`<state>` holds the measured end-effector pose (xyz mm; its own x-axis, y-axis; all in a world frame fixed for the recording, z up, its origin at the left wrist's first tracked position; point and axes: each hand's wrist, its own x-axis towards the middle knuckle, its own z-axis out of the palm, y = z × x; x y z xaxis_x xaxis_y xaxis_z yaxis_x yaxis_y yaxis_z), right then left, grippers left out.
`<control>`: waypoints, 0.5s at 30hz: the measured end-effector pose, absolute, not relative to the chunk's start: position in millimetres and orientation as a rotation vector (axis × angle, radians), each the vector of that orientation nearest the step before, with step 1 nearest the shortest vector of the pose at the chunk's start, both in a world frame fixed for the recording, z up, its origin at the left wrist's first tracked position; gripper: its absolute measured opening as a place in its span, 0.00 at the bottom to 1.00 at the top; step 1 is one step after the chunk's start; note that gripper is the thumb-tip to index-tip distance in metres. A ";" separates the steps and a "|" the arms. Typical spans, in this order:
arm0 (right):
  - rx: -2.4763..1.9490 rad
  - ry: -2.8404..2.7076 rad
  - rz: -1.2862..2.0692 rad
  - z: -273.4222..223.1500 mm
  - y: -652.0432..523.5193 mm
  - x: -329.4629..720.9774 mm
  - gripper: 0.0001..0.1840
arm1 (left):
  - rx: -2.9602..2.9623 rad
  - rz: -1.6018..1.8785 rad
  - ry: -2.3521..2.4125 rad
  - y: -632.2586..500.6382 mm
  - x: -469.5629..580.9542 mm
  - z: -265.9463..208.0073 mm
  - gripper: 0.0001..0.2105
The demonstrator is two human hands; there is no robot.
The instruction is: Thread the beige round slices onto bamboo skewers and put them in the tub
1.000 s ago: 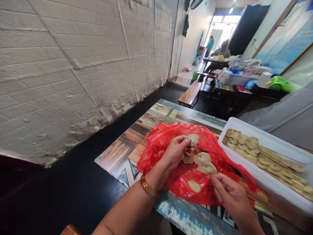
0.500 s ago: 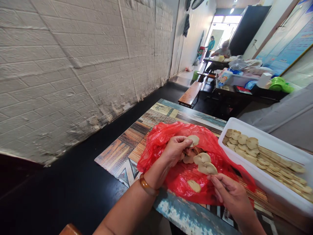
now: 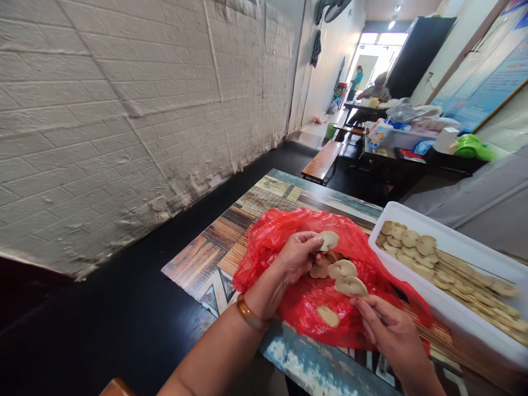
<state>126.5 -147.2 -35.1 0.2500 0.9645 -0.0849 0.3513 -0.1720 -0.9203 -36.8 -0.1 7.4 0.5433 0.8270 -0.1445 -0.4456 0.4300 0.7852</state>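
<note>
My left hand (image 3: 296, 254) pinches a round, flat beige slice (image 3: 329, 241) between thumb and fingers, above the red plastic bag (image 3: 270, 236). My right hand (image 3: 388, 322) is closed, its fingertips on a thin skewer that carries two folded beige slices (image 3: 351, 286). The skewer's tip points up toward the slice in my left hand; most of the stick is hidden by the slices and my fingers. Inside the opened bag, one loose slice (image 3: 328, 315) lies near the front, and more slices sit partly hidden behind the skewered ones.
On the right of the patterned table (image 3: 198, 264) stands a white plastic tub (image 3: 457, 231) holding many skewered slices. Bare sticks (image 3: 437, 333) lie beside it. Beyond are a wooden bench (image 3: 324, 159), a cluttered table, and two people farther back. A brick-patterned wall runs along the left.
The view has shifted very slightly. Both hands keep nearly the same pose, with the slice and the skewer still held over the bag.
</note>
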 end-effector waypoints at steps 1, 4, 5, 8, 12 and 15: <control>-1.681 -1.234 0.925 -35.8 -147.1 127.6 0.19 | 0.762 0.849 0.572 0.0 -36.6 6.8 0.14; -1.678 -1.251 0.933 -36.0 -147.1 129.4 0.19 | 0.734 0.836 0.569 -0.2 -36.3 6.4 0.13; -1.684 -1.255 0.938 -35.7 -147.0 129.4 0.19 | 0.728 0.832 0.565 -0.5 -36.4 6.6 0.12; -1.712 -1.245 0.935 -34.1 -146.9 127.6 0.20 | 0.717 0.819 0.535 -1.4 -37.2 7.0 0.11; -1.715 -1.224 0.850 -32.1 -147.0 121.9 0.19 | 0.731 0.783 0.501 -2.3 -37.6 5.3 0.10; -1.703 -1.230 0.807 -32.1 -146.8 120.1 0.18 | 0.737 0.794 0.514 -2.1 -36.0 2.9 0.11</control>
